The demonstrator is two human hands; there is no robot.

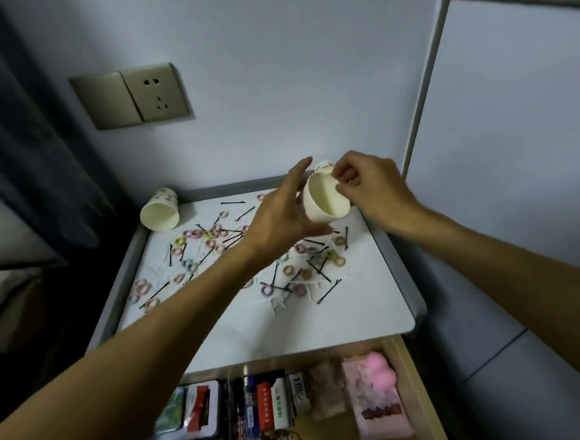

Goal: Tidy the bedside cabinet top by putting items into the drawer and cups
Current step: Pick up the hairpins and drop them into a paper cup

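Your left hand (281, 217) wraps the near side of a paper cup (327, 201), thumb underneath. Your right hand (370, 186) pinches the cup's far rim. The cup is tilted, mouth toward you, above the back of the cabinet top (323, 320), and looks empty.

Step, as judged: readying a cup for the small items.

- Hair ties (142, 288) and hairpins (232, 202) lie scattered beneath.
- A second cup (160, 211) lies on its side at back left.
- The drawer (419, 399) stands open, partly filled.

Next: stand the cup upright, free one hand, then gather the pins.
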